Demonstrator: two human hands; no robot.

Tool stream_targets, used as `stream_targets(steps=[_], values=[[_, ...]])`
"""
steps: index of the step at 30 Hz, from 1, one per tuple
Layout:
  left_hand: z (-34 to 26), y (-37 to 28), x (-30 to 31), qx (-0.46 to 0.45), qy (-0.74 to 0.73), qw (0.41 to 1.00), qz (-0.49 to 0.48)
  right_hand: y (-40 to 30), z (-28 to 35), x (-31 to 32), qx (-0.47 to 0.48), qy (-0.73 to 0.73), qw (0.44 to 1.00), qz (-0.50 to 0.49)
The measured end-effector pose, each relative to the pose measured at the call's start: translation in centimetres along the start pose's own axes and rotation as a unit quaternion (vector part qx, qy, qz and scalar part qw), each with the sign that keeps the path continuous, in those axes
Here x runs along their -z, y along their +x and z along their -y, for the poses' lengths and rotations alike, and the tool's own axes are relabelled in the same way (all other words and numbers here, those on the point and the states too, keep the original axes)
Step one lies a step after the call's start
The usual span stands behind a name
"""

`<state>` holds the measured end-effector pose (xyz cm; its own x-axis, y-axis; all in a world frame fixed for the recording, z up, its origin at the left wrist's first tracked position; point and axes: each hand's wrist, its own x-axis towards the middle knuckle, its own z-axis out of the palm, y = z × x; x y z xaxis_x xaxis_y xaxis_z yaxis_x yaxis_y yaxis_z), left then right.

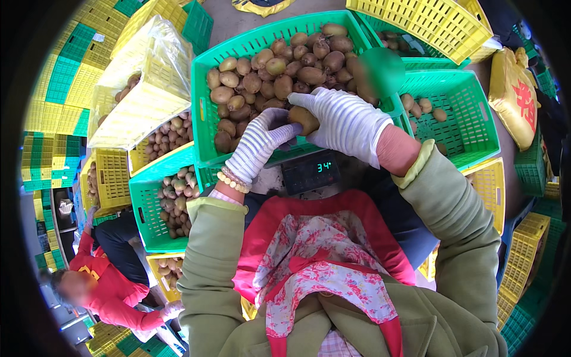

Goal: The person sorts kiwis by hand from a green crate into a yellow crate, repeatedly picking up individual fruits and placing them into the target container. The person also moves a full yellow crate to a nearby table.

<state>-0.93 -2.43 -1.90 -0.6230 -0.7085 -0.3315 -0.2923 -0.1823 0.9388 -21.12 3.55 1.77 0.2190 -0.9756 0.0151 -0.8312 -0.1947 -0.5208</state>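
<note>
Both my hands wear striped white knit gloves and meet over the near side of a green plastic crate (204, 134) heaped with brown kiwifruit (252, 83). One kiwifruit (304, 119) is held between them. My left hand (266, 142), with beaded bracelets at the wrist, grips its left side with thumb and fingers. Against its right side and top lies my right hand (343, 120), its fingers partly hidden behind the fruit. Just below the crate, a digital scale display (311, 172) shows lit green digits.
To the right stands a green crate (468, 116) with a few kiwifruit. Another green crate (147, 223) at left holds many more. A plastic-lined yellow crate (147, 107) leans at upper left. Beyond it, a co-worker in red (111, 285) sits at lower left. A yellow sack (513, 98) lies far right.
</note>
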Motion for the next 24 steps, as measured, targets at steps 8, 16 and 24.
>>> stream_targets(steps=[8,16,24], values=[[-0.3,-0.4,0.3,-0.038,-0.045,0.998,-0.006,0.3,0.7,0.2,0.009,-0.019,1.000,0.004],[0.7,0.0,1.6,-0.057,-0.104,0.993,-0.023,-1.2,-0.2,2.9,-0.009,0.070,0.986,-0.149],[1.1,-0.1,1.9,-0.053,-0.112,0.992,-0.031,-5.5,-2.3,5.2,-0.098,0.232,0.943,-0.219]])
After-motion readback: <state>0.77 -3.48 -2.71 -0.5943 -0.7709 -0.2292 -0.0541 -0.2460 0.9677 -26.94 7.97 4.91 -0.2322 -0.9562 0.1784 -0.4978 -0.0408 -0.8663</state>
